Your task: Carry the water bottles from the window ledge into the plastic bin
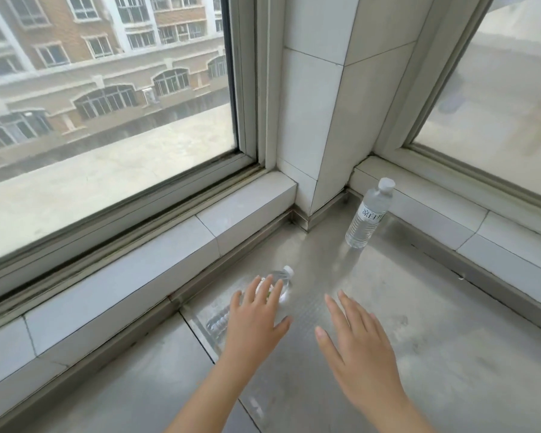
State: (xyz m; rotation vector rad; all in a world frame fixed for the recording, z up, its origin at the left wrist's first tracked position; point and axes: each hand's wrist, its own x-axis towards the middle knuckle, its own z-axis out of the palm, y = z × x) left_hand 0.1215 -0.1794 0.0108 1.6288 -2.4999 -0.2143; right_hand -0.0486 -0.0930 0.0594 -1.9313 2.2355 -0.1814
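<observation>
Two water bottles (369, 214) (281, 284), two hands (256, 323) (359, 348), two windows (107, 104) (497, 89).

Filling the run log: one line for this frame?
left hand: open, over near bottle | right hand: open, empty | far bottle: upright on ledge | bin: unseen

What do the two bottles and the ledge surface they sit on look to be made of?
Upright bottle: clear thin plastic, white cap, paper-like label. Bottle under the left hand: the same clear ribbed plastic, seemingly lying down. Ledge surface: probably brushed sheet metal, given its dull grey sheen and faint reflections.
</observation>
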